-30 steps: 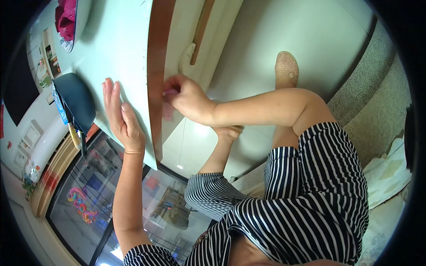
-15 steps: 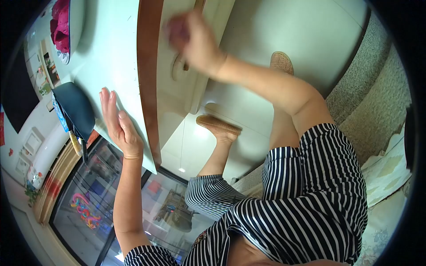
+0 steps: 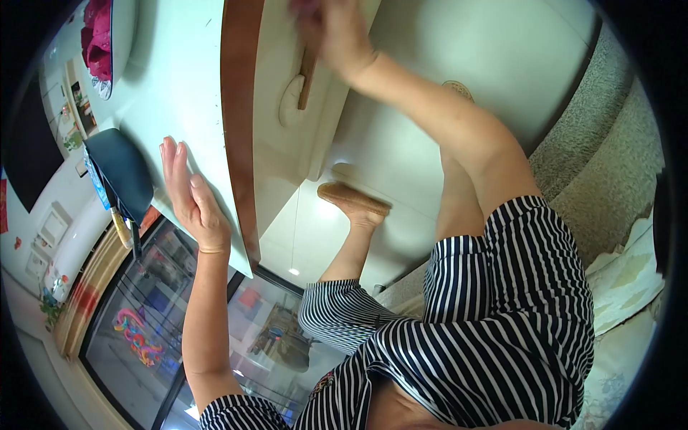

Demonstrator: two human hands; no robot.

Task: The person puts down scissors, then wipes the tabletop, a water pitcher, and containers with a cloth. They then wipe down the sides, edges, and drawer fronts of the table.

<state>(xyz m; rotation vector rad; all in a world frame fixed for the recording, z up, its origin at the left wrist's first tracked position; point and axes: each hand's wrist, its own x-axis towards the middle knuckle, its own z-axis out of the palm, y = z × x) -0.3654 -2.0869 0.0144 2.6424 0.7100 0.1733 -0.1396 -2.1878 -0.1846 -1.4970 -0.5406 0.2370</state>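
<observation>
My left hand [image 3: 195, 204] lies on the pale table top [image 3: 183, 79] close to its brown edge. Its fingers are stretched out, and it holds nothing. At the top of the view, my right hand [image 3: 344, 43] is raised past the table edge, in front of the pale cabinet side. It is smeared by motion. A dark reddish-purple thing [image 3: 306, 6] shows at its fingers, partly cut off by the frame; its kind cannot be made out. On the table, a dark teal knife-like or holder-shaped object [image 3: 120, 172] stands beyond my left fingertips.
A white bowl [image 3: 127, 43] with crumpled magenta pieces [image 3: 99, 39] sits at the table's far left. Below the edge are a cabinet handle [image 3: 307, 82] and pale floor tiles. Grey upholstery [image 3: 595, 150] is at the right. A glass-fronted cabinet [image 3: 143, 308] stands at lower left.
My right hand has moved up and slightly right with the reddish-purple thing, uncovering the cabinet handle. My left hand stays nearly in place.
</observation>
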